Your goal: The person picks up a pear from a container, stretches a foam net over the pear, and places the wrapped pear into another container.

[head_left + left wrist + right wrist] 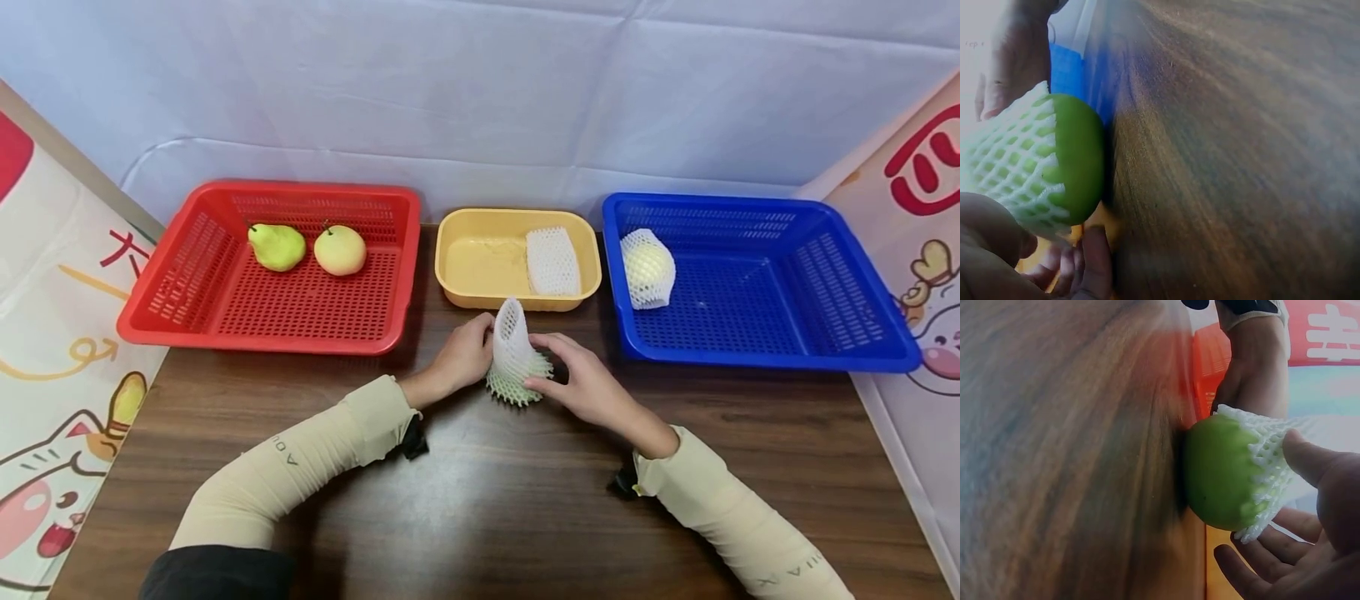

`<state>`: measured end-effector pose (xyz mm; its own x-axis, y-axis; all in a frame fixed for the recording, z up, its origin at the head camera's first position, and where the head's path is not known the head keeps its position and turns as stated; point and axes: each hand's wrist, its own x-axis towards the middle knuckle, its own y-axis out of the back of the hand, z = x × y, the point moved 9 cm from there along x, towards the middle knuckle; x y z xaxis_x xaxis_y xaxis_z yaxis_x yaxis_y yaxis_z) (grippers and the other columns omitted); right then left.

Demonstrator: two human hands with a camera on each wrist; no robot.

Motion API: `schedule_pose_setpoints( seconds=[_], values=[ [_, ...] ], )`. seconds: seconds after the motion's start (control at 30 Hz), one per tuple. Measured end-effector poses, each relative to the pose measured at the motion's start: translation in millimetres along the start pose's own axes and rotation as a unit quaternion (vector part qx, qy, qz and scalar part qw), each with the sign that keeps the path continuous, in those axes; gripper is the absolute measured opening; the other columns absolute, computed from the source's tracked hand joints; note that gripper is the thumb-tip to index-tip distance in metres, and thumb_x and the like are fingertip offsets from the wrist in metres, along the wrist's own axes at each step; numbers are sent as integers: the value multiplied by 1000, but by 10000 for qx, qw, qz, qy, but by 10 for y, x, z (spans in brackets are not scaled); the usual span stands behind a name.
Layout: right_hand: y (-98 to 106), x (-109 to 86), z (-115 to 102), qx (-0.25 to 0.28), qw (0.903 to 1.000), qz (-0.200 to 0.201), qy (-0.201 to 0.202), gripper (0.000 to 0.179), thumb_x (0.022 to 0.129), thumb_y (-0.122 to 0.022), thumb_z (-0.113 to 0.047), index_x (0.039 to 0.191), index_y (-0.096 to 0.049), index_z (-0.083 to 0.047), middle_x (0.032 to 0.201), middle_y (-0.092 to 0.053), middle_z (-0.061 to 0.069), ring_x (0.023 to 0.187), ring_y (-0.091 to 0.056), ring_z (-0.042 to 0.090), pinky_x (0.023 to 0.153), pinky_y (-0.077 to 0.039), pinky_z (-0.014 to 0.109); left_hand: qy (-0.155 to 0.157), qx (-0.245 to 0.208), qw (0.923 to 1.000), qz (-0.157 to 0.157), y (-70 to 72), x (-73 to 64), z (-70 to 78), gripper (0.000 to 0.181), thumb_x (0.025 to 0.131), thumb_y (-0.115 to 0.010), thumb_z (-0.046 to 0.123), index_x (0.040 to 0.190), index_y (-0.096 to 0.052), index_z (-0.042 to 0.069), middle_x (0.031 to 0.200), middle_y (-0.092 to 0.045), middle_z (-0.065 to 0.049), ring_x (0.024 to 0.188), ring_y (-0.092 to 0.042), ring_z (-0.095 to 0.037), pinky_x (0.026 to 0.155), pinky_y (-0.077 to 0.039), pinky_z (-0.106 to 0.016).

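A smooth green fruit sits on the table, its upper part inside a white foam net. The net's lower fringe spreads around the fruit, while its top stands up as a narrow open tube. From the left, my left hand pinches the net's side. My right hand holds the net from the right, with the thumb on the mesh and the other fingers curving behind. In both wrist views the fruit's bottom shows bare below the mesh.
At the left, a red basket holds a green pear and a pale yellow round fruit. A yellow tub in the middle contains flat foam netting. The blue basket at right holds a netted pale fruit.
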<state>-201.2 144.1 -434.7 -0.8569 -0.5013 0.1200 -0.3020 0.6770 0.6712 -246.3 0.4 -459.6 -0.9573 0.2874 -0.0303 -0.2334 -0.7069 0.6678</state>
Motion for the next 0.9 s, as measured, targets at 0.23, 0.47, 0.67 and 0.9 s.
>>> schedule_pose_setpoints(
  seconds=[0.23,0.47,0.67,0.9],
  values=[
    [4,-30,25,7,9998,119,139,56,87,-82,-12,135,-58,5,129,-63,18,116,-62,31,92,-54,49,-754,-402,9958,-325,25,-84,115,31,95,-48,-9,119,-67,-2,113,-68,-15,108,-64,-26,98,-51,-40],
    [12,-40,50,-69,9999,73,94,54,88,-82,-14,134,-59,3,129,-64,17,116,-62,30,92,-55,47,-892,-894,9806,-1501,19,-293,153,57,84,-57,-10,140,-52,-7,138,-57,-21,125,-57,-30,101,-53,-36],
    [24,-35,37,-157,9998,-64,52,56,88,-81,-16,136,-58,3,132,-62,18,122,-59,32,99,-51,50,-1177,-248,9817,-1478,19,-323,212,66,86,-83,20,140,-53,-4,139,-58,-18,129,-54,-28,108,-46,-38],
    [-9,-39,51,-216,9992,-329,-121,63,87,-82,-18,140,-55,3,139,-58,21,129,-55,36,107,-45,54,-949,284,9871,-1256,-9,-287,158,68,80,-89,25,135,-58,-1,135,-62,-14,129,-55,-27,112,-42,-39]
  ],
)
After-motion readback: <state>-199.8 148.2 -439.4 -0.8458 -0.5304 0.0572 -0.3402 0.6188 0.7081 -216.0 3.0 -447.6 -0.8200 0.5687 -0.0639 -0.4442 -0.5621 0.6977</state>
